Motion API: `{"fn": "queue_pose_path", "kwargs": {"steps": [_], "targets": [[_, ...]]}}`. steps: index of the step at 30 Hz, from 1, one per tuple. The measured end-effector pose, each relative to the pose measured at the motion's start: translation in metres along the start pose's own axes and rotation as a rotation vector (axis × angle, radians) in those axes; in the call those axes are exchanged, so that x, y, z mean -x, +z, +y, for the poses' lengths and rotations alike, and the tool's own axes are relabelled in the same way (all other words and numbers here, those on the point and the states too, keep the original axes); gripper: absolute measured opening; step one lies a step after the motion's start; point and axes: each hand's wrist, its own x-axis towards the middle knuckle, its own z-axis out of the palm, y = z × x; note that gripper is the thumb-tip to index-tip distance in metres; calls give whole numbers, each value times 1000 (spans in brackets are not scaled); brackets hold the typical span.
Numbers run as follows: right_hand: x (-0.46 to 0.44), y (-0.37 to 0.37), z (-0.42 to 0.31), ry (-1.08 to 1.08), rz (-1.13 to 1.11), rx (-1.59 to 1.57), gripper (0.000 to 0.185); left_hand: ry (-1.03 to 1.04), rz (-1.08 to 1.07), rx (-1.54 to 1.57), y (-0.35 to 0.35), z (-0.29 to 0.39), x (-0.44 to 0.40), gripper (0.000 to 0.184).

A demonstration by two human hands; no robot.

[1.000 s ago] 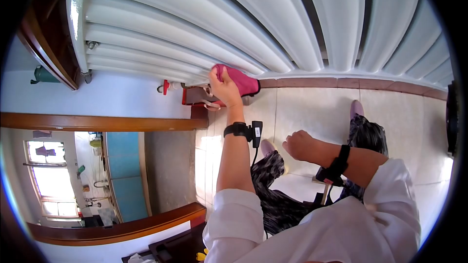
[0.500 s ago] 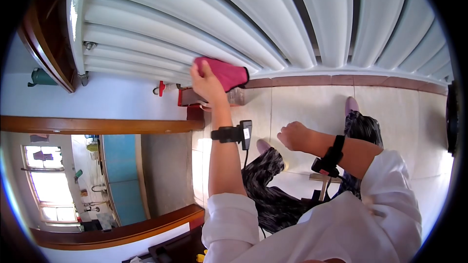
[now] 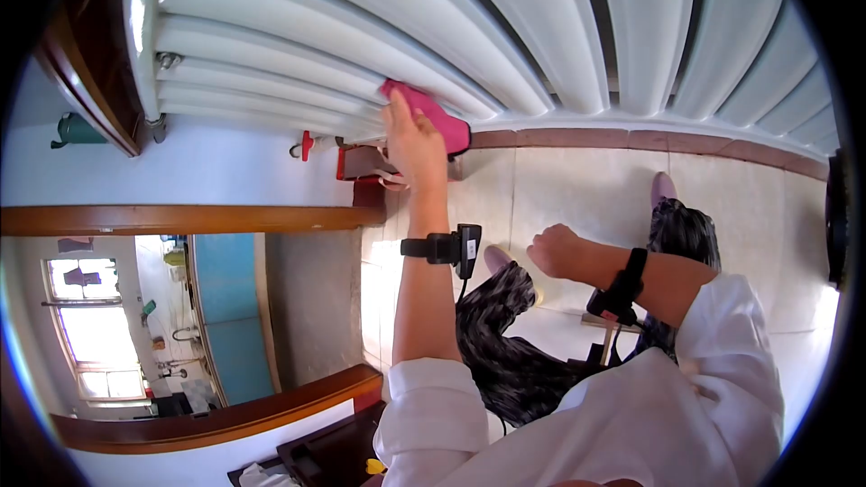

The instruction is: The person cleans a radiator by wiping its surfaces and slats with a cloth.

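Note:
My left hand [image 3: 415, 142] is closed on a pink cloth [image 3: 433, 117] with a dark edge. It presses the cloth to the lower ends of the white radiator's tubes [image 3: 316, 45]. Part of the cloth hangs past the fingers on the right side. My right hand [image 3: 555, 251] is curled into a loose fist above the floor, away from the radiator, and nothing shows in it. Each forearm wears a black strap with a small device.
A red-handled valve [image 3: 307, 145] and a red box [image 3: 356, 163] are by the radiator's lower left. A brown tile border [image 3: 577, 138] runs under it. To the left, a wooden door frame [image 3: 180, 217] opens onto a room with blue cabinets [image 3: 234, 307]. My legs [image 3: 496, 334] are below.
My left hand has slid a little to the right along the radiator with the cloth, which now looks more bunched. The view has shifted slightly. My right hand stays in its loose fist.

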Motion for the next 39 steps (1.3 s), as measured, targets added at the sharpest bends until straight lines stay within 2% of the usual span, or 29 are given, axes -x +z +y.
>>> {"fn": "queue_pose_path", "kwargs": {"steps": [2, 3, 5, 6, 8, 10, 12, 13, 14, 15, 17, 21, 22, 24, 26, 31, 34, 39], "targets": [[-2, 6, 3, -27, 20, 67, 13, -90, -233, -111, 3, 0, 8, 41], [-5, 8, 2, -39, 20, 81, 13, -69, -248, -84, 17, -11, 16, 41], [-9, 2, 8, 21, -101, 166, 13, -258, -392, 84, 17, -5, 15, 44], [-9, -3, 10, 24, -88, 158, 12, -252, -372, 95, 17, -7, 8, 44], [-10, -15, 12, 70, -107, 177, 12, -379, -235, 490, 12, -15, -4, 51], [-8, -28, 5, 122, -135, 161, 12, -398, -118, 700, -34, 4, -34, 56], [-6, -38, 3, 124, -101, 167, 13, -211, 52, 489, -82, 23, -70, 57], [-6, -38, 2, 129, -104, 157, 13, -88, 123, 544, -83, -2, -98, 56], [-4, -38, 2, 131, -121, 161, 13, -85, 102, 567, -106, 18, -110, 52], [-2, -36, 2, 135, -138, 165, 13, 74, 108, 344, -116, 23, -117, 48], [1, -31, -1, 129, -152, 141, 14, 230, 221, -48, -107, 28, -107, 46], [3, -29, -12, 119, -182, 84, 14, 178, 193, -90, -66, 19, -71, 48], [6, -21, -8, 49, -108, 67, 11, 208, 192, -114, -56, 15, -60, 49], [8, -18, -10, 41, -98, 47, 12, 244, 193, -139, -33, 7, -40, 51], [9, -13, -14, 35, -87, 28, 12, 134, 33, -50, -15, -1, -19, 54], [3, -15, -23, 93, -240, 49, 13, 121, 16, -191, 13, -11, 6, 58], [3, -15, -24, 86, -225, 69, 13, 206, -165, -288, 34, -26, 33, 58], [4, -19, -22, 101, -288, 109, 14, 148, -175, -258, 57, -31, 56, 60]]}}
